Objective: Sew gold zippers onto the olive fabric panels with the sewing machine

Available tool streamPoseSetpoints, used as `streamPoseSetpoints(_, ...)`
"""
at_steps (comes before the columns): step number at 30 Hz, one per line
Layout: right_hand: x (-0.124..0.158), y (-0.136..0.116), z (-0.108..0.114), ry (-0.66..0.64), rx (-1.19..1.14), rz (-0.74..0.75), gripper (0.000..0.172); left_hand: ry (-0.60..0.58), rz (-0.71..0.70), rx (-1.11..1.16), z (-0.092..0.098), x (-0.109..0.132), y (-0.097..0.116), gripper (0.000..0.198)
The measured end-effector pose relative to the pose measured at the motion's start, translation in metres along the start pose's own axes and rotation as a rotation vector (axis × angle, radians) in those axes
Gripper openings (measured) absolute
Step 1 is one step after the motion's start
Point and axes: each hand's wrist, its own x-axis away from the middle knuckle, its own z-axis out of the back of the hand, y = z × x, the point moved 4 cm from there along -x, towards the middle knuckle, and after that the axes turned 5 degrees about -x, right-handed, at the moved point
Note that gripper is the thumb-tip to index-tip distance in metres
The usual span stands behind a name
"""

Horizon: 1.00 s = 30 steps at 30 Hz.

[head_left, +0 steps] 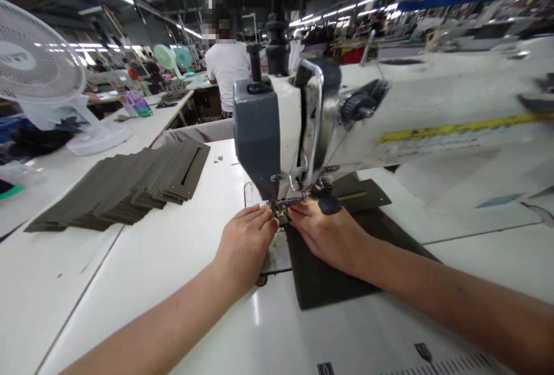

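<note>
Under the needle area of a white and grey sewing machine [256, 132] lies a dark olive-grey fabric piece [320, 282], spread to the right of the needle plate. My right hand [326, 233] rests on this piece, its fingertips pressing it close to the presser foot. Just left of the foot is my left hand [249, 239], fingers together and bent, their tips at the edge of the cloth by the needle. Whether the left fingertips pinch anything is hidden. Another dark panel with a yellowish strip [352, 196] lies behind my right hand.
A fanned stack of dark grey panels [130, 184] lies on the white table [173, 288] at left. Beyond it stand a white fan [38, 57] and a purple-green bottle [138, 104]. A person in a white shirt [229, 72] is ahead. Ruler markings show at the front edge.
</note>
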Motion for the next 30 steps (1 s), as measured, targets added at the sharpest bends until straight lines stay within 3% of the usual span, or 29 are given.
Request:
streamPoseSetpoints(13,0.004,0.0,0.0,0.133,-0.062,0.04,0.018,-0.024,0.035,0.017,0.003,0.003,0.001,0.019)
streamPoseSetpoints(23,0.003,0.002,-0.003,0.128,-0.083,-0.06,0.022,0.023,0.128,0.105,-0.001,0.007,-0.006,0.018)
streamPoseSetpoints(24,0.003,0.005,-0.002,0.114,-0.047,-0.111,0.028,0.001,0.155,0.101,0.001,0.008,-0.007,0.019)
streamPoseSetpoints(27,0.015,0.014,-0.001,0.052,0.056,-0.291,0.077,-0.124,0.273,-0.016,0.008,0.016,-0.004,0.022)
streamPoseSetpoints(30,0.042,0.011,0.001,0.008,0.106,-0.353,0.095,-0.239,0.296,-0.135,0.014,0.03,0.015,0.042)
